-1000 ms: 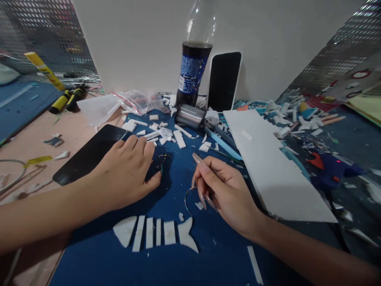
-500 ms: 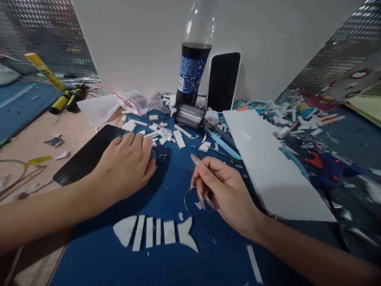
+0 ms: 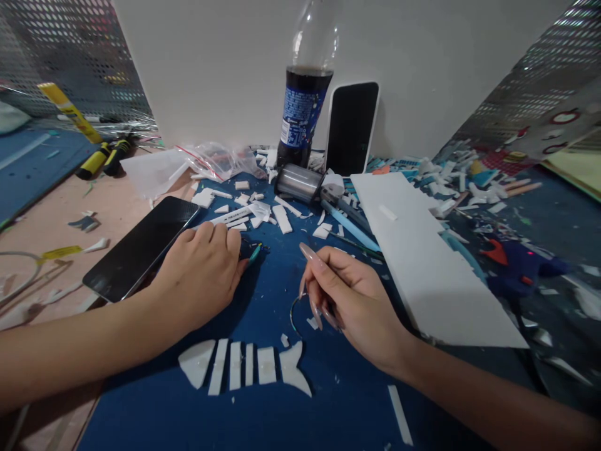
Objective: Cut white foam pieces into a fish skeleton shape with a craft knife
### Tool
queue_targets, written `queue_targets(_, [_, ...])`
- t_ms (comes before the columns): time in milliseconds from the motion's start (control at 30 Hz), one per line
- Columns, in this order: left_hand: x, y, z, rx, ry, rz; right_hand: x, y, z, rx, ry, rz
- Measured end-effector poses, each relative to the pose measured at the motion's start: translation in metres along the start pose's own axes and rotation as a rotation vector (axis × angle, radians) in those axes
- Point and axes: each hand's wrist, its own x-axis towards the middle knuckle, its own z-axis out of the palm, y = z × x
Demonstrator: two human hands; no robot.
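My left hand (image 3: pixel 204 269) hovers low over the blue mat, palm down with fingers curled together. A slim teal stick-like piece (image 3: pixel 254 254) pokes out from its thumb side, its tip beside tiny dark and yellow bits; the rest is hidden. My right hand (image 3: pixel 347 294) is closed in a loose pinch, and a thin curved greenish strand (image 3: pixel 293 315) hangs from its fingertips towards the mat. Below both hands lies a white fish shape in separate pieces: a head (image 3: pixel 196 363), several upright strips (image 3: pixel 235 366) and a forked tail (image 3: pixel 295 368).
A black phone (image 3: pixel 141 247) lies left of my left hand. Behind stand a cola bottle (image 3: pixel 305 113) and a propped phone (image 3: pixel 352 128), with a spool (image 3: pixel 298 183), pliers (image 3: pixel 350 222) and white scraps. Right are a white board (image 3: pixel 436 269) and a blue glue gun (image 3: pixel 521 266).
My left hand has shifted slightly left and down, uncovering more of the phone and a white strip behind. More of the teal piece now shows. My right hand has stayed nearly still.
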Motion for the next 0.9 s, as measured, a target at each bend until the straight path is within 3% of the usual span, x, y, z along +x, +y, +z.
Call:
queue_targets(400, [0.010, -0.011, 0.009, 0.015, 0.015, -0.061, -0.001, 0.000, 0.000, -0.026, -0.007, 0.015])
queue_targets(600, [0.010, -0.008, 0.006, -0.102, 0.221, 0.159, -0.001, 0.000, -0.001, -0.024, -0.006, 0.025])
queue_targets(900, [0.019, -0.005, 0.009, -0.072, 0.167, 0.249, 0.000, -0.002, 0.001, -0.044, 0.002, 0.028])
